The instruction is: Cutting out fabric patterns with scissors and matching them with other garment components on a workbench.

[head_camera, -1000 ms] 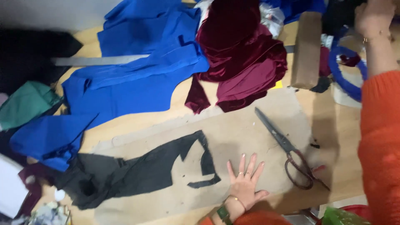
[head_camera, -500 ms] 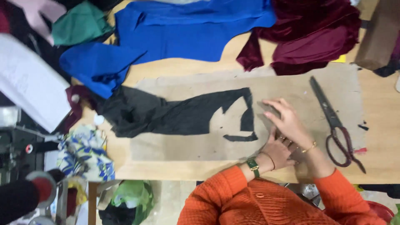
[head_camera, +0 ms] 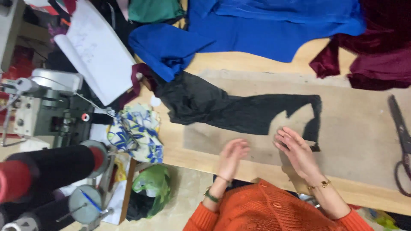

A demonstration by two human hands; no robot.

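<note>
Both hands empty, fingers loosely spread, hovering over the brown paper sheet (head_camera: 368,141) on the wooden table (head_camera: 257,62): left hand (head_camera: 231,156) raised w/ palm turned sideways, blurred, not touching anything I can tell; right hand (head_camera: 295,152) palm down, fingertips near the notched end of the one black fabric piece (head_camera: 231,109), contact unclear. L to R: 1 sewing machine (head_camera: 47,107), 2 big thread cones (head_camera: 47,171) w/ dark thread, 1 white paper sheet (head_camera: 96,51), 1 floral cloth scrap (head_camera: 137,132), 1 green bag (head_camera: 152,186) on the floor, contents not visible, 1 green cloth (head_camera: 154,9), 1 blue fabric (head_camera: 257,30) spread across the top, black piece lying flat on the brown sheet, 1 maroon velvet (head_camera: 376,55), 1 pair of scissors (head_camera: 402,137) at far right, well apart from the hands.
</note>
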